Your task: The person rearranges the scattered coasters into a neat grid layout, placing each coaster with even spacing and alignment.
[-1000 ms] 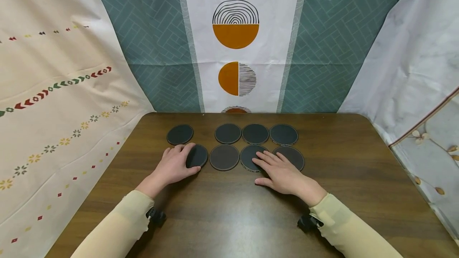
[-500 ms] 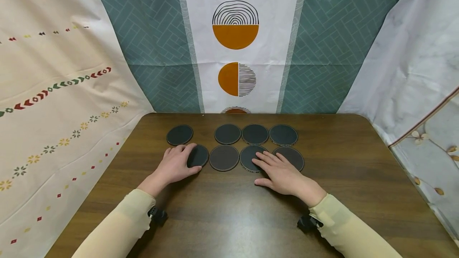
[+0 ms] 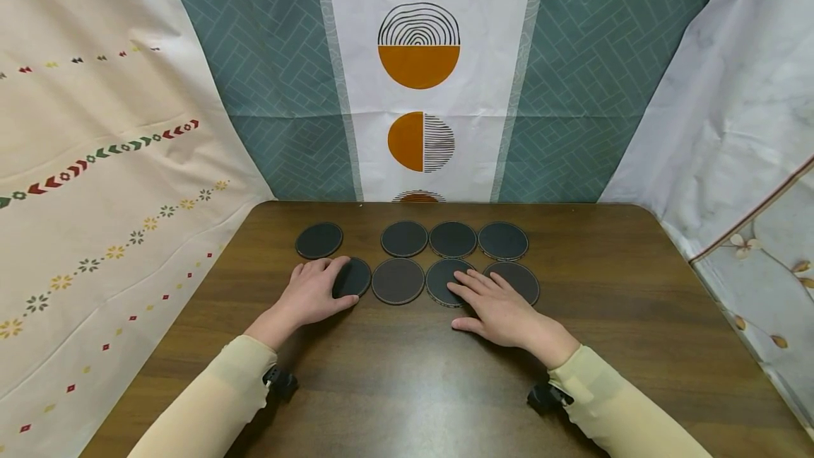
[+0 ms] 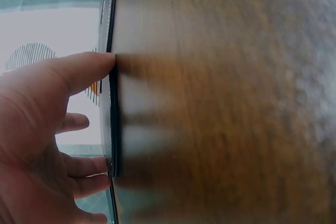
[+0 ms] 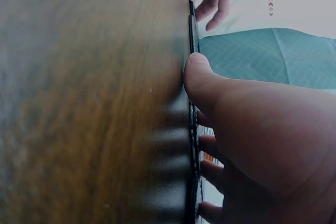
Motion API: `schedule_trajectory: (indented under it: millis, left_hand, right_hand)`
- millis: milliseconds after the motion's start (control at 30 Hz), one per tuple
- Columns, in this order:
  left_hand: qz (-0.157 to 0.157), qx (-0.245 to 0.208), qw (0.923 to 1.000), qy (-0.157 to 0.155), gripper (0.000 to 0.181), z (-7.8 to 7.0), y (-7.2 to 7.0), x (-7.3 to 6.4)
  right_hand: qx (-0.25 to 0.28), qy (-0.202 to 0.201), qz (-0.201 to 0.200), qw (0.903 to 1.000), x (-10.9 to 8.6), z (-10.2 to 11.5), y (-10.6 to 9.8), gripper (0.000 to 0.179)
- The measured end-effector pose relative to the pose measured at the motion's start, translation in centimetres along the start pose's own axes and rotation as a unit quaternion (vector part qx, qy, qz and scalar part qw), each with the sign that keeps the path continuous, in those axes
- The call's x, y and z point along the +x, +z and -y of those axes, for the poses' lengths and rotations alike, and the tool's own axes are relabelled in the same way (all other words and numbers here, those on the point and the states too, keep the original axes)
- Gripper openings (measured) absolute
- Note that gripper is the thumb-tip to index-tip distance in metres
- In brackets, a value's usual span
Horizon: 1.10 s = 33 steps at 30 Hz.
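Dark round coasters with stitched rims lie in two rows on a wooden table (image 3: 407, 366). My left hand (image 3: 311, 292) spans a front-row coaster (image 3: 356, 278), thumb at its near edge and fingers toward its far side; the left wrist view shows the thumb against the rim. To its right lies a brownish coaster (image 3: 398, 281), touched by neither hand. My right hand (image 3: 499, 306) has its fingers spread and fairly straight, fingertips over a coaster (image 3: 441, 278) and the front row's rightmost coaster (image 3: 523, 281). Its thumb rests by the table surface.
In the back row, one coaster (image 3: 319, 240) sits apart at the left, and three others, starting with this coaster (image 3: 404, 239), stand side by side to the right of a gap. A patterned cloth (image 3: 420, 90) hangs behind the table's far edge.
My left hand and the coaster under it have shifted very slightly right, closer to the brownish coaster. The right hand stays in place.
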State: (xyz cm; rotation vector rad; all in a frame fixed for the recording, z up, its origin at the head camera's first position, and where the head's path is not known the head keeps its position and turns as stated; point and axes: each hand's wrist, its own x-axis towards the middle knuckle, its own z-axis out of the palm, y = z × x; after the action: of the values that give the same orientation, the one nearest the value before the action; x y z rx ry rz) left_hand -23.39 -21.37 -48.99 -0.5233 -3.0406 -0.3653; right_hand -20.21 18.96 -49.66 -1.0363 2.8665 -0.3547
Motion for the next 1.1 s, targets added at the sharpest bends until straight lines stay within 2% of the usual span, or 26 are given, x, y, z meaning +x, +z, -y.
schedule_trajectory:
  millis: [200, 433, 567, 700, 867, 1100]
  left_hand:
    - [0.008, -0.004, 0.9999, -0.005, 0.086, 0.1, 0.0, 0.1]
    - [0.002, -0.011, 0.9999, -0.003, 0.088, 0.1, -0.1, 0.2]
    - [-0.01, -0.012, 0.9999, -0.001, 0.085, 0.1, -0.4, 0.3]
    - [-0.035, -0.014, 0.9993, -0.001, 0.079, 0.1, -0.9, 0.6]
    - [-0.056, -0.023, 0.9979, -0.022, 0.075, 0.8, -1.5, 0.9]
    - [-0.054, -0.032, 0.9966, -0.053, 0.076, 2.1, -2.1, 1.1]
  right_hand:
    - [0.001, 0.001, -0.003, 1.0, -0.1, 0.0, 0.0, 0.074]
    - [0.0, 0.0, -0.005, 1.0, 0.0, 0.0, -0.2, 0.074]
    - [0.0, 0.0, -0.002, 1.0, 0.0, 0.0, -0.4, 0.074]
    - [0.001, -0.009, -0.01, 0.9999, 0.1, -0.2, -0.2, 0.074]
    - [0.013, -0.018, -0.021, 0.9995, 0.1, -0.4, 0.0, 0.076]
    - [0.016, -0.006, -0.003, 0.9998, 0.0, -0.1, 0.3, 0.076]
